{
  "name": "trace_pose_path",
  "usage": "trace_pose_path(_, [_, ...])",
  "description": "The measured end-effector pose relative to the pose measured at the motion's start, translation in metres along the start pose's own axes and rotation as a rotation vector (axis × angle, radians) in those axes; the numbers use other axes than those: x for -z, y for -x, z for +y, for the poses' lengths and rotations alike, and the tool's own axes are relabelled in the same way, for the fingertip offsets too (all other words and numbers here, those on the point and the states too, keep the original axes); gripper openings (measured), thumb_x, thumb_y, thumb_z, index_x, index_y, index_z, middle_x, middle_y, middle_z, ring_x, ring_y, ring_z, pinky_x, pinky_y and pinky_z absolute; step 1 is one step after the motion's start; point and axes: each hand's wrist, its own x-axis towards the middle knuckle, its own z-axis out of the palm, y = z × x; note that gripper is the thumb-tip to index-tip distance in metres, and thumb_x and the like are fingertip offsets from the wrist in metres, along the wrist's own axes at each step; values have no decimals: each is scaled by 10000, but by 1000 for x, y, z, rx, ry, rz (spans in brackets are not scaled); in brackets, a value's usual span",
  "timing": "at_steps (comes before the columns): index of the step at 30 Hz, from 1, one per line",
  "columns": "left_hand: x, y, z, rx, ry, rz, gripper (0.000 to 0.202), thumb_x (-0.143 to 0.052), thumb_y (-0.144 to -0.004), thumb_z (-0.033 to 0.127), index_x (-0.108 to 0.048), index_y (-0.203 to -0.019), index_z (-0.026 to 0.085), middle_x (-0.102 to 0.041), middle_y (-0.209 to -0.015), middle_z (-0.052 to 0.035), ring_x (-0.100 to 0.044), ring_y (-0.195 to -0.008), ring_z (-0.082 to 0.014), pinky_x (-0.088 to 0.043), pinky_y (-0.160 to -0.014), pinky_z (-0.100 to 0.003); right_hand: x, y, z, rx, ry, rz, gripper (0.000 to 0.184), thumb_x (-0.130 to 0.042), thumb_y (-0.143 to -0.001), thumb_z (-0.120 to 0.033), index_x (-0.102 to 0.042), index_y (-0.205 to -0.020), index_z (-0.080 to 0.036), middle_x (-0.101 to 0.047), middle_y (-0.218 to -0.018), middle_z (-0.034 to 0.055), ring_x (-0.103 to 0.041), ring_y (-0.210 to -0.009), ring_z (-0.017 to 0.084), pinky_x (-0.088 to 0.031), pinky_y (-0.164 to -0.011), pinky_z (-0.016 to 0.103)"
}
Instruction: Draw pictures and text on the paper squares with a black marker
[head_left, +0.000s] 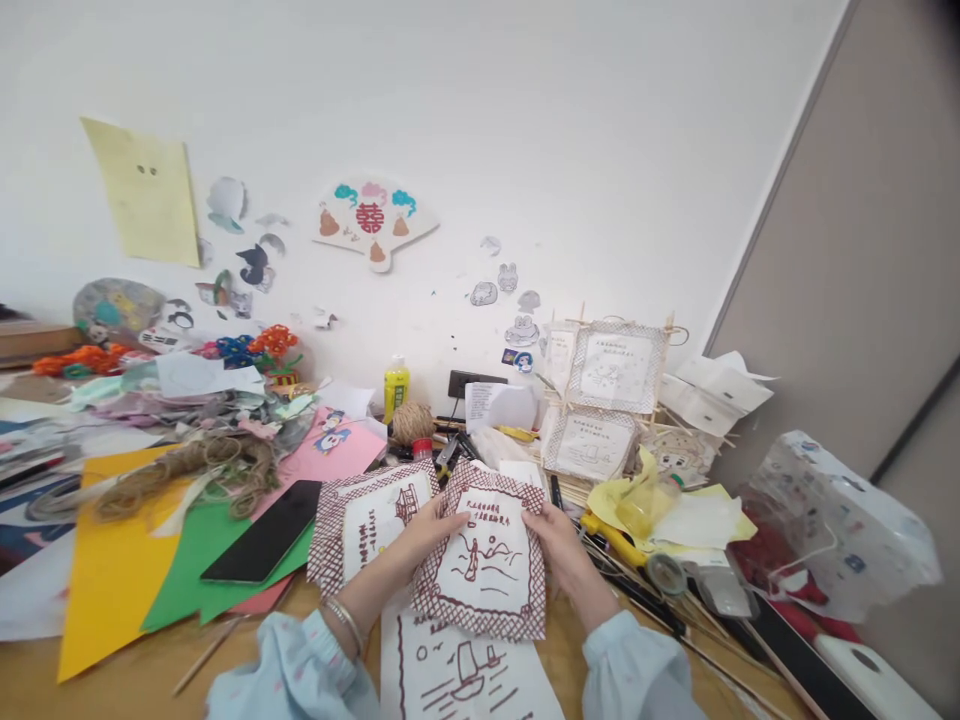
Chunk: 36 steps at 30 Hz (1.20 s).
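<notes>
Between my two hands is a sheet of paper with a drawing (484, 590), showing dark red handwriting, a boat-like figure and waves inside a cross-hatched border. My left hand (424, 535) grips its left side, thumb on the front near the writing. On the opposite side my right hand (564, 548) pinches the upper right edge; the fingers behind the sheet are hidden. A similar bordered drawing with a pavilion (356, 545) lies to the left, partly behind my left hand. Beneath the held sheet is a larger paper with a sailboat drawing (480, 690), partly covered.
At left a black phone (262, 535) rests on green and orange paper (116, 560), near loose twine (187, 475). Behind stand a twine ball (411, 424) and a yellow bottle (396, 388). A stick frame with drawings (615, 370) and a plastic bag (840, 520) are at right.
</notes>
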Motion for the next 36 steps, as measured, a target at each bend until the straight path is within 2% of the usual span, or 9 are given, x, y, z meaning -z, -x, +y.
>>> trace_pose_path(2, [-1, 0, 1, 19, -14, -15, 593, -814, -602, 381, -577, -1100, 165, -711, -1091, -123, -675, -987, -316, -544, -839, -405, 7, -5, 2, 35, 12, 54, 422, -887, -532, -308, -720, -895, -170, -777, -931, 89, -711, -897, 297, -494, -912, 456])
trace_pose_path(5, [0, -1, 1, -6, -39, 9, 568, -813, -590, 365, -579, -1070, 171, -711, -1093, -114, -666, -1009, -315, -539, -854, -402, 10, -8, 3, 83, 31, 90, 484, -908, -468, -278, -716, -904, -188, -770, -973, 74, -694, -942, 285, -489, -923, 417])
trace_pose_path(8, [3, -1, 1, -31, -60, 19, 524, -813, -577, 344, -600, -1023, 171, -709, -1102, -107, -645, -1053, -312, -518, -893, -390, 9, -9, 2, 86, 50, 101, 453, -869, -544, -410, -719, -903, -177, -766, -977, 95, -693, -943, 290, -505, -883, 414])
trace_pose_path(11, [3, 0, 2, -32, -61, -18, 529, -805, -584, 357, -608, -1031, 155, -717, -1074, -116, -662, -1012, -319, -526, -869, -407, 12, -8, -3, 85, 94, 128, 427, -773, -648, -540, -724, -835, -159, -768, -865, 97, -701, -843, 282, -522, -790, 402])
trace_pose_path(19, [2, -3, 1, -76, -122, -57, 421, -797, -603, 267, -662, -987, 161, -719, -1073, -98, -636, -1057, -308, -490, -917, -393, 26, -6, -26, 209, 253, 274, 342, -870, -507, -421, -663, -627, -178, -678, -637, 4, -595, -655, 209, -461, -659, 309])
trace_pose_path(23, [1, -4, 1, -117, -102, -154, 374, -789, -650, 341, -667, -957, 167, -735, -983, -78, -669, -962, -283, -511, -862, -386, 27, -4, -33, 269, 270, 318, 356, -816, -592, -495, -647, -657, -188, -656, -647, -2, -572, -660, 199, -451, -658, 300])
trace_pose_path(29, [3, -10, -8, -141, -144, -116, 377, -797, -649, 435, -659, -866, 159, -717, -764, -46, -673, -811, -262, -518, -739, -339, 37, -4, -41, 298, 259, 290, 421, -787, -611, -571, -648, -723, -190, -657, -693, 1, -583, -706, 204, -466, -691, 302])
trace_pose_path(34, [5, -14, -11, -161, -142, -84, 424, -786, -640, 512, -658, -849, 167, -722, -828, -56, -668, -824, -255, -513, -716, -317, 40, -5, -31, 168, 244, 174, 483, -742, -674, -581, -680, -944, -185, -724, -867, 61, -656, -750, 233, -513, -653, 334])
trace_pose_path(36, [6, -16, -11, -173, -136, -79, 441, -774, -643, 539, -654, -854, 171, -724, -871, -66, -667, -849, -262, -516, -729, -326, 40, -6, -25, 101, 256, 135, 466, -741, -680, -565, -697, -936, -178, -732, -845, 69, -671, -729, 243, -520, -616, 343])
